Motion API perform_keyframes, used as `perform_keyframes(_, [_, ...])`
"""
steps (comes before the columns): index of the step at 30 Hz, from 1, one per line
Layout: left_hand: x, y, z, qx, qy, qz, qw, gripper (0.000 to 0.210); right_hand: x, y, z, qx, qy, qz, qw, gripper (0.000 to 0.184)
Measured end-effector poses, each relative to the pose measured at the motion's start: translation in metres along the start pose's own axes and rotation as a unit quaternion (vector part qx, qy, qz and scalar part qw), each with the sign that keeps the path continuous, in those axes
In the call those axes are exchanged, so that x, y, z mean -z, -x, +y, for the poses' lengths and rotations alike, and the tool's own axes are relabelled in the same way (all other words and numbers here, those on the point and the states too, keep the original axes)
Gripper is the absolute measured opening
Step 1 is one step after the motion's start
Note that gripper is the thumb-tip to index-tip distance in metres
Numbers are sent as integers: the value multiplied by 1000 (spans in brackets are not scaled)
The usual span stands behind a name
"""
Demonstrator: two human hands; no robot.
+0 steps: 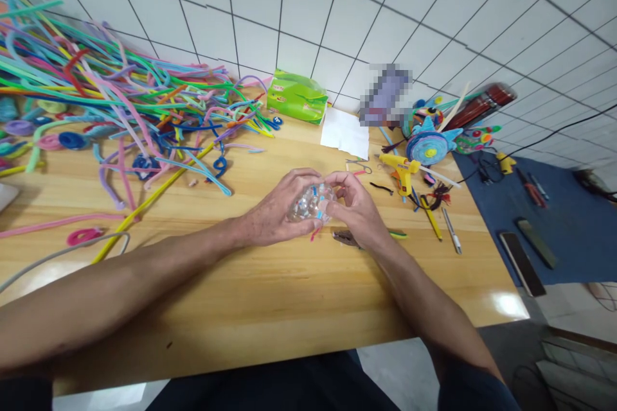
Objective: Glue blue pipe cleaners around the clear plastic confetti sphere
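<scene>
Between my two hands is a clear, shiny plastic packet or container [308, 203] with small pieces inside, some of them blue; its exact kind is hard to make out. My left hand [279, 209] is wrapped round its left side, thumb below and fingers over the top. On the other side my right hand [354, 205] pinches it with thumb and bent fingers. Just below the right hand lies a dark tool [346, 239], partly hidden by the wrist, its kind unclear. A small pink-red piece [315, 232] shows under the packet.
Colourful pipe cleaners [120, 90] heap at the left. Behind are a green tissue pack [297, 97] and white paper [344, 133]. To the right lie a yellow glue gun [402, 170], a round blue craft figure [429, 148], a yellow pen-like tool [430, 218] and a white pen [452, 231].
</scene>
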State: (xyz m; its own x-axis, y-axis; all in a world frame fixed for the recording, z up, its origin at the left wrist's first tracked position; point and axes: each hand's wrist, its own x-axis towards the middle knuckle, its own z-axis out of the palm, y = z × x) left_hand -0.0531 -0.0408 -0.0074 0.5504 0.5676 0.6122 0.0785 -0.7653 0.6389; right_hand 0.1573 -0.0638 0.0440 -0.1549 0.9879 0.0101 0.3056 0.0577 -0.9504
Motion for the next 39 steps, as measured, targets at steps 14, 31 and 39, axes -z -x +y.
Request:
perform_keyframes(14, [6,-2,-6,16,6,-16,1000,90,-6,-6,2,1,-19,25,1000,40])
perform_keyframes(31, [21,-6,-8,98,60,-75,990,79,-14,-13,9,-3,-55,40,998,34])
perform_keyframes(39, [21,-5,-16,24,-19,-91,995,110,-13,-14,7,3,-70,48,996,33])
